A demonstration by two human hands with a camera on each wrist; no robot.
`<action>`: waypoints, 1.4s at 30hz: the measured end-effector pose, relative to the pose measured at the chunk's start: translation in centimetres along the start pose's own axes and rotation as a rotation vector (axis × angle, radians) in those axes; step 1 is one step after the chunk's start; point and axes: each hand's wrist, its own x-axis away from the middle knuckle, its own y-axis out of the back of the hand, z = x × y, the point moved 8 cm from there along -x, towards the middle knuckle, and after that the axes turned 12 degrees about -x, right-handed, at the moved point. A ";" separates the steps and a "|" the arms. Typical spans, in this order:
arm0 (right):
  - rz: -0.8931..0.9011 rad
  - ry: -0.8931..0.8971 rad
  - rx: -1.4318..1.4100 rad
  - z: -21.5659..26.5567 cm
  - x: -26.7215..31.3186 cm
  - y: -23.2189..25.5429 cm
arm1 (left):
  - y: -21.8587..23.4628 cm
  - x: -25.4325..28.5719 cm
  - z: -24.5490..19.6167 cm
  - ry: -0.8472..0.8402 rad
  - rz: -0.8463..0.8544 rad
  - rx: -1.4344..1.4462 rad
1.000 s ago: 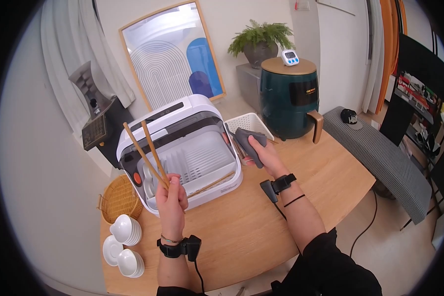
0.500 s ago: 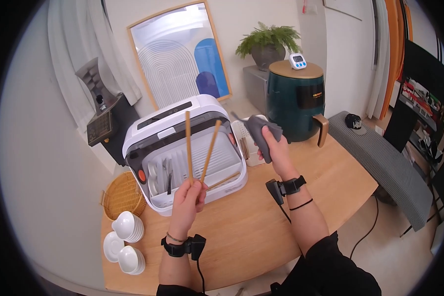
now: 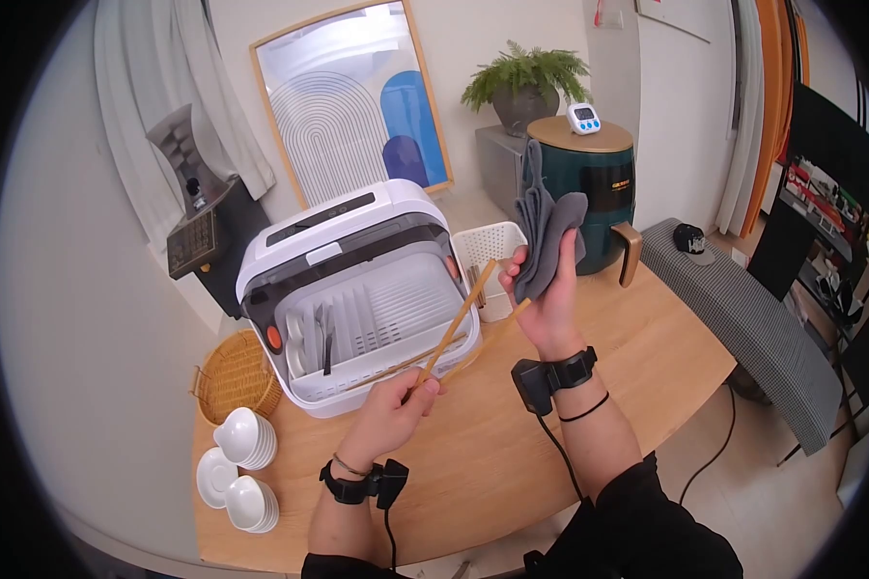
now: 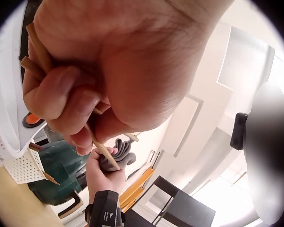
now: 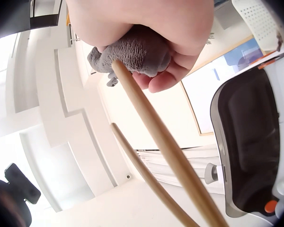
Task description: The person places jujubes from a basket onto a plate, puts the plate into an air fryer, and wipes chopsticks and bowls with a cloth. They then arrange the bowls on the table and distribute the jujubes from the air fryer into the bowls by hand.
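My left hand [image 3: 393,413] grips a pair of wooden chopsticks [image 3: 460,320] near one end, in front of a white dish box [image 3: 396,205]. Their far ends spread apart and point up to the right, toward the other hand. A folded grey cloth [image 3: 548,241] is held in my right hand [image 3: 553,314], beside a white perforated holder [image 3: 490,241]. In the right wrist view one chopstick's tip overlaps the cloth [image 5: 139,49]. Inside the box, metal cutlery [image 3: 327,343] stands at the left of a ribbed rack, and more chopsticks [image 3: 406,365] lie along its front.
A green air fryer [image 3: 574,183] with a timer [image 3: 583,118] on top stands behind my right hand. At the table's left are a wicker basket [image 3: 237,381], stacked white bowls [image 3: 248,439] and saucers [image 3: 217,478]. A checked bench [image 3: 743,338] stands past the right edge.
My left hand has swung the chopsticks from upright to leaning right, toward the cloth. My right hand has turned palm up and raised the cloth, away from the perforated holder.
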 end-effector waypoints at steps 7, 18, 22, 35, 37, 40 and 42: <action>0.076 -0.047 0.264 -5.5 2.5 -2.0 | -0.6 -0.7 0.2 0.004 -0.120 0.078; -0.065 0.097 0.024 -3.0 1.0 -0.2 | 2.0 0.0 1.2 0.104 -0.177 0.076; -0.059 0.071 -0.044 -2.8 1.0 -0.5 | 2.4 0.3 0.7 -0.010 -0.190 0.103; 0.484 0.205 1.301 -9.2 6.1 -5.5 | 5.5 3.3 -3.5 -0.206 -0.875 0.006; 0.581 0.195 1.398 -10.2 6.7 -5.8 | 5.8 3.3 -3.5 -0.180 -0.857 0.089; 0.691 0.277 1.478 -11.0 7.4 -6.4 | 6.4 3.5 -2.4 -0.252 -0.800 0.036; 0.678 0.271 1.569 -10.1 6.5 -5.8 | 8.8 5.1 -1.2 -0.276 -0.893 0.275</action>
